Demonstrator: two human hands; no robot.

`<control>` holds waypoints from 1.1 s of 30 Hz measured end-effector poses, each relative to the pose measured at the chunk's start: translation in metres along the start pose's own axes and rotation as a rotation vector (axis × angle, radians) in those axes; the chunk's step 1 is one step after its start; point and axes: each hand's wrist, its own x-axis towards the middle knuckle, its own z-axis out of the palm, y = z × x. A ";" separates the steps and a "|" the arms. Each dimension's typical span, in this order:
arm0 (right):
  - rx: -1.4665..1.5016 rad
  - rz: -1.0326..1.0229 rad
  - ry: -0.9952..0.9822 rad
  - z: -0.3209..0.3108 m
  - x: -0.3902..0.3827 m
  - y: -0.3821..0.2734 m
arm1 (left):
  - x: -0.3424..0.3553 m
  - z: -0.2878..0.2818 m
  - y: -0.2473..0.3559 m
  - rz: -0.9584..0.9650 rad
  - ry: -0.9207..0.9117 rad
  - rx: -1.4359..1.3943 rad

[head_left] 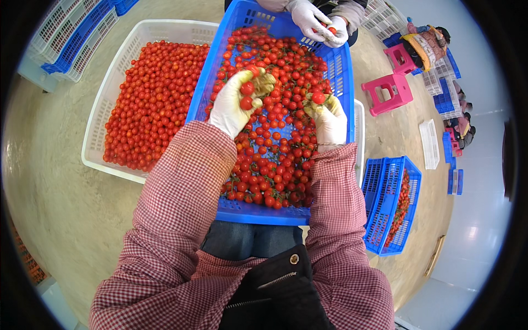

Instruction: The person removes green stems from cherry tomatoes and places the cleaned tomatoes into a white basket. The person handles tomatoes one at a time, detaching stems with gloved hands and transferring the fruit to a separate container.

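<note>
My left hand (pixel 239 102), in a white glove stained yellow-green at the fingers, is closed around a few red cherry tomatoes (pixel 247 88) over a blue slotted crate (pixel 347 82) of tomatoes with green stems. My right hand (pixel 329 118), in a similar glove, pinches one tomato (pixel 318 97) near the crate's right side. At left, a white crate (pixel 93 126) is piled with loose tomatoes. Across the blue crate, a co-worker's two white-gloved hands (pixel 322 27) hold small tomatoes above its far edge.
Stacked crates (pixel 66 44) stand at back left. At right are pink stools (pixel 393 91), a white tray (pixel 429 144) and blue crates (pixel 385 203) holding some tomatoes. Other people (pixel 426 47) sit among crates farther back along the right wall (pixel 484 159).
</note>
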 end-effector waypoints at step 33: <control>-1.431 0.252 -0.311 -0.040 0.033 0.123 | 0.002 -0.010 0.015 0.173 0.173 0.032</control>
